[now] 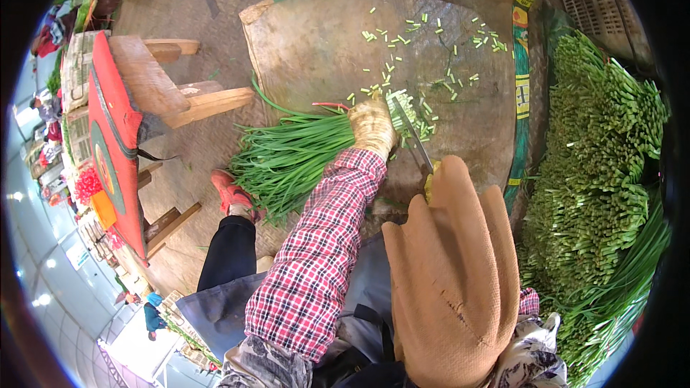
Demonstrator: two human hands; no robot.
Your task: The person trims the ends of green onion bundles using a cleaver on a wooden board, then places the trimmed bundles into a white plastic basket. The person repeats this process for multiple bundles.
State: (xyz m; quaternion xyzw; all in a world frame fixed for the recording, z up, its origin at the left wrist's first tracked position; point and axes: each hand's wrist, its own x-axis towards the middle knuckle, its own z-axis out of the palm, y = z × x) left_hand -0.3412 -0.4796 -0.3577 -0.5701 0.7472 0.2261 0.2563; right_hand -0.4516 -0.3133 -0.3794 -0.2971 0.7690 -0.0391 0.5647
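Observation:
My left hand [371, 127], in a soiled pale glove, is closed on a bunch of long green stalks [284, 158], whose leaves fan to the left across a worn mat [302, 47]. Short pale-green cut pieces [405, 108] lie beside my fingers and are scattered over the mat. A knife blade [410, 126] stands just right of the bunch, against the cut pieces. My right hand [431, 185], in a yellow glove, grips the knife and is mostly hidden behind a large brown cloth [451, 273] over the right side of my lap and arm.
A wooden stool [147, 75] with a red seat cover [115, 151] stands at left. Stacked stalk bundles [589, 165] fill the right side, below a woven basket [596, 14]. My foot [232, 192] is left of the bunch. Other people [152, 315] are at the far left background.

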